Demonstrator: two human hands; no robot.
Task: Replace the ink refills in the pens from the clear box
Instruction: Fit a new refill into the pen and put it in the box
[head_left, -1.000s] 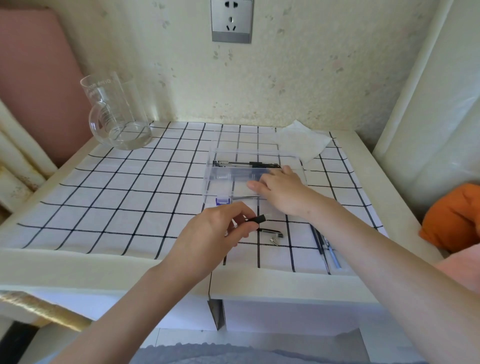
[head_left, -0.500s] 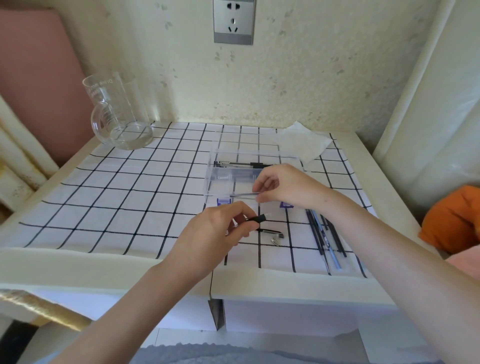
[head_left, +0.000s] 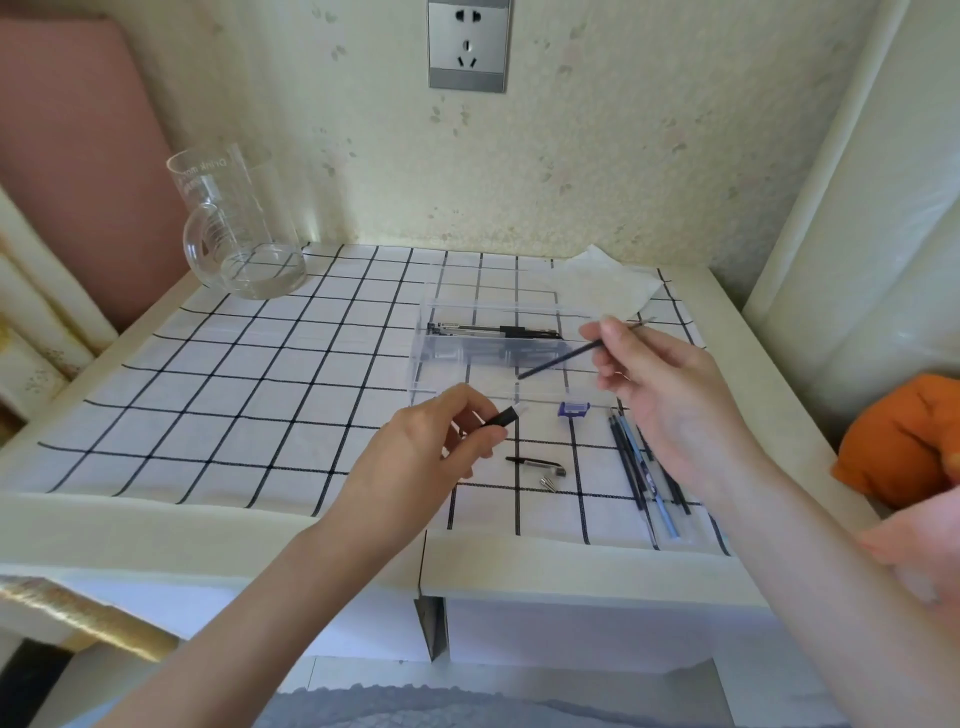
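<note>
My left hand (head_left: 415, 457) grips a pen barrel (head_left: 506, 415), whose black and clear end pokes out toward the right. My right hand (head_left: 660, 395) pinches a thin dark ink refill (head_left: 558, 359), held slanted above the front of the clear box (head_left: 441, 358). The refill's lower end hangs a little above the barrel's open end, apart from it. A black pen (head_left: 493, 330) lies along the back of the box. On the checked cloth lie a black pen clip part (head_left: 535, 462), a small metal tip (head_left: 549, 484) and several loose refills (head_left: 641, 467).
A glass pitcher (head_left: 234, 223) stands at the back left. A white tissue (head_left: 602, 286) lies behind the box. A small purple piece (head_left: 573, 409) sits at the box's front. An orange cloth (head_left: 898, 441) lies off the table's right edge. A wall socket (head_left: 467, 44) is above.
My right hand has come out of the clear box with a refill and lifted it up and to the right. The left hand has kept the barrel nearly still.
</note>
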